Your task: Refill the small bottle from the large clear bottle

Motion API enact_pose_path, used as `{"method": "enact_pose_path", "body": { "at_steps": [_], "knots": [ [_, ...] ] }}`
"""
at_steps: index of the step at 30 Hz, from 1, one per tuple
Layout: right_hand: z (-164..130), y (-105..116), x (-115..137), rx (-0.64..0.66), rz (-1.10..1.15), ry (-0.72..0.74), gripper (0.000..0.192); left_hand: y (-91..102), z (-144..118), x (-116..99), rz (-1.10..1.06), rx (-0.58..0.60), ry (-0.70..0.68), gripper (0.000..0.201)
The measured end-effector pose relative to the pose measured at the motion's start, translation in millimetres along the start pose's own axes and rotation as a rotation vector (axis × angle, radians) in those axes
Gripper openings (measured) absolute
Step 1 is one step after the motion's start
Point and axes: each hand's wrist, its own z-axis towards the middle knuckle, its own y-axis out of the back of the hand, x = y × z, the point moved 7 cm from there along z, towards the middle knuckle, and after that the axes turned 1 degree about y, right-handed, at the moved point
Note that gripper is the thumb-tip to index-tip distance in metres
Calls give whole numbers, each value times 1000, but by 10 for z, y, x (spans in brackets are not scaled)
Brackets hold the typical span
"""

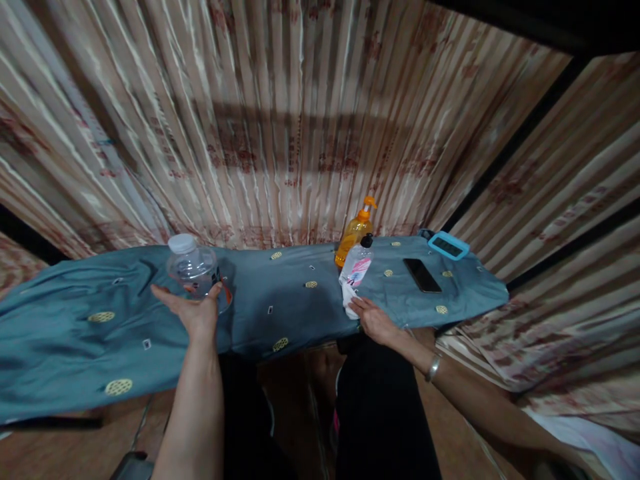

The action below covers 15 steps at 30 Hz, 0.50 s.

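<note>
My left hand (190,310) is at the near side of a clear plastic jar (193,267) with a white lid. Its thumb and fingers are spread apart along the jar's lower part; whether they touch it I cannot tell. The jar stands upright on the blue-green cloth-covered table. My right hand (375,320) has its fingers closed on a white cloth (349,300), which lies against the table in front of a clear bottle (358,261) with a black cap and a pink label. Right behind that bottle stands an orange pump bottle (354,233).
A dark phone (423,275) lies flat on the right side of the table. Beyond it is a light-blue framed device (449,246). The patterned blue-green cover (270,327) drapes over the narrow tabletop. A pleated curtain (300,133) hangs behind, with black frame bars (515,147) at the right.
</note>
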Motion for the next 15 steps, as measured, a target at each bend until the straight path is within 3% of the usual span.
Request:
{"method": "enact_pose_path", "body": {
  "at_steps": [2, 4, 11, 15],
  "knots": [
    [-26, -55, 77, -9, -23, -18, 37, 65, -83, -51, 53, -50, 13, 126],
    [43, -194, 309, -22, -37, -9, 39, 93, -175, -160, 57, -42, -37, 126],
    [517, -817, 1695, -33, -34, 220, 38, 103, -339, -407, 111, 12, -97, 123],
    [830, -990, 2095, -18, -28, 357, 36, 121, -348, -434, 125, 11, -91, 126]
  ]
}}
